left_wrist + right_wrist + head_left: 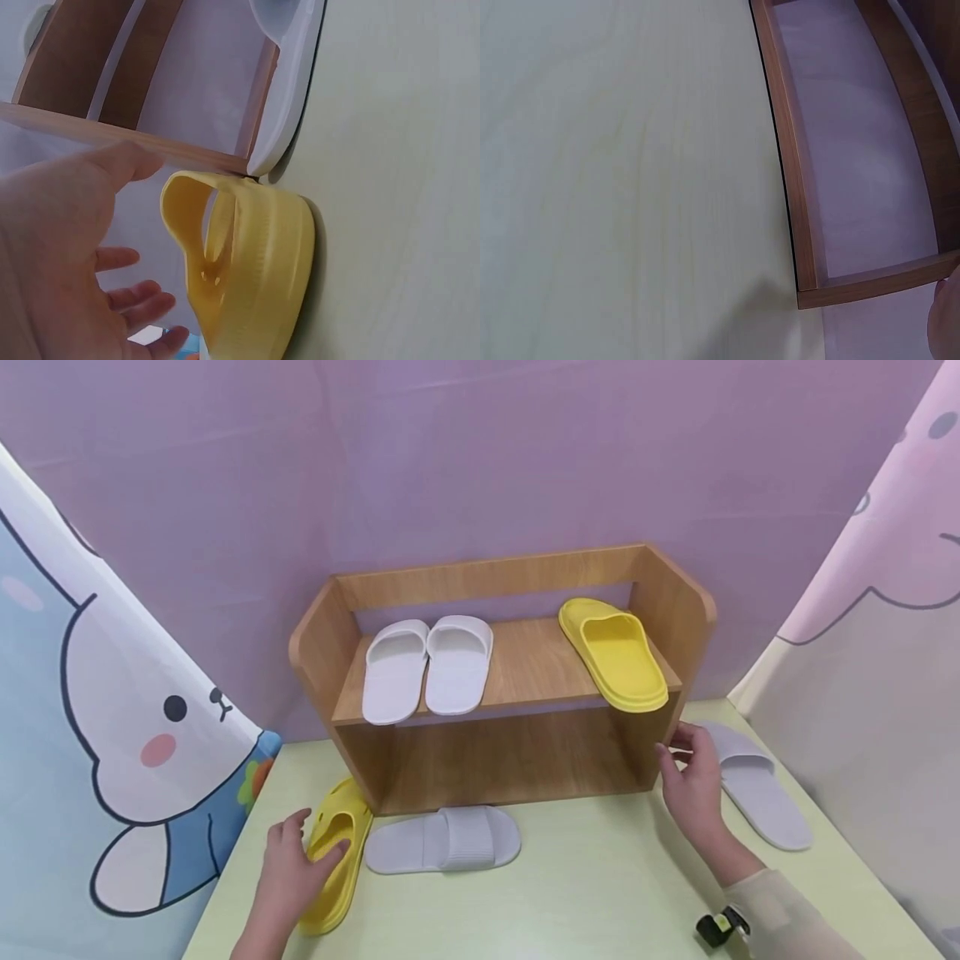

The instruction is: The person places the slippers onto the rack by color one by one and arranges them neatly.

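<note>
My left hand [288,870] hovers over a yellow clog [347,852] that stands on the table left of the wooden shoe rack [487,581]. Thumb and fingers are spread apart, with nothing between them; the left wrist view shows the clog [262,262] just beyond the fingertips. Beside the rack's right side panel is my right hand [693,785], fingers loosely bent and holding nothing. A grey slipper [768,797] lies right behind it, its strap end partly hidden. Only a sliver of that hand [945,319] shows in the right wrist view.
On the rack's upper shelf sit two white slippers [395,677] side by side and one yellow clog [622,660] at the right. Another grey slipper [427,842] lies sideways before the rack. A small black object [716,928] is by my right sleeve. Curtains [487,460] enclose the table [570,893].
</note>
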{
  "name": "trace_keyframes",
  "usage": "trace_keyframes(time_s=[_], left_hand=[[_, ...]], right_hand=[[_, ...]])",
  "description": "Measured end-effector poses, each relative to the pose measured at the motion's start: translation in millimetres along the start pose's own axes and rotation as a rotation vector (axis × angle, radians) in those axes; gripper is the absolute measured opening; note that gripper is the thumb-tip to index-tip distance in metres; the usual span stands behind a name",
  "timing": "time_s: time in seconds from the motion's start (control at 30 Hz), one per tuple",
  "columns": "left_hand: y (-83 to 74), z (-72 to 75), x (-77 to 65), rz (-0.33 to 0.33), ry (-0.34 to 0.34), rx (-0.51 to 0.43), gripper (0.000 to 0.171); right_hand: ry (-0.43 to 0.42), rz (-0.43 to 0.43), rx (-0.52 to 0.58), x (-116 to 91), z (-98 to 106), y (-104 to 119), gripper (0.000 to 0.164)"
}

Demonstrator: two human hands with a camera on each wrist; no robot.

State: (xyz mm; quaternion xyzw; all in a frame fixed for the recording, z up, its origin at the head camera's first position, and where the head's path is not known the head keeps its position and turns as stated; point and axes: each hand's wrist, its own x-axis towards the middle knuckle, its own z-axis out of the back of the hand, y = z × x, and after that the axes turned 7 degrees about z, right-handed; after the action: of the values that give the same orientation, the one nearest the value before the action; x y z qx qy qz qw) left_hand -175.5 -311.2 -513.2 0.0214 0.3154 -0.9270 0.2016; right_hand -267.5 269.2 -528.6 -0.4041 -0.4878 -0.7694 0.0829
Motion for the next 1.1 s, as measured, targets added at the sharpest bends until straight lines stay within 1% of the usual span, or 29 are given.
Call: trace_keyframes(time_s=[0.13, 0.3, 0.37, 0.5, 0.67, 0.8, 0.93, 1.1], left_hand=[[3.9, -4.6, -1.7, 0.018, 0.031, 0.046, 0.12], [9.5, -10.2, -5.6, 0.045, 0.075, 0.099, 0.146], [11.0, -12.1, -7.4, 0.055, 0.086, 0.119, 0.152], [15.9, -17.1, -8.7, 0.076, 0.104, 0.145, 0.155], [28.2, -24.7, -5.8, 0.087, 0.132, 0.155, 0.157], [36.1, -27.3, -2.3, 0.084, 0.132, 0.154, 0.16], [36.4, -24.2, -2.2, 0.1, 0.133, 0.161, 0.159], [32.3, -19.3, -4.1, 0.135, 0.12, 0.142, 0.15]], right_hand=[[-0.015, 0.002, 0.003, 1.5, -3.0, 8.6, 0.035], [-0.019, -0.005, 0.028, 3.9, -1.7, 34.8, 0.032], [-0.018, -0.007, 0.036, 4.6, -0.9, 41.1, 0.031], [-0.019, -0.005, 0.038, 3.8, -0.5, 36.5, 0.031], [-0.02, -0.018, 0.007, -0.5, 0.8, 15.5, 0.033], [-0.009, -0.032, -0.019, -2.6, 1.1, 3.9, 0.034], [-0.012, -0.027, -0.026, -3.5, -1.0, 0.7, 0.034], [-0.013, -0.024, -0.016, -2.7, -1.9, -0.7, 0.035]])
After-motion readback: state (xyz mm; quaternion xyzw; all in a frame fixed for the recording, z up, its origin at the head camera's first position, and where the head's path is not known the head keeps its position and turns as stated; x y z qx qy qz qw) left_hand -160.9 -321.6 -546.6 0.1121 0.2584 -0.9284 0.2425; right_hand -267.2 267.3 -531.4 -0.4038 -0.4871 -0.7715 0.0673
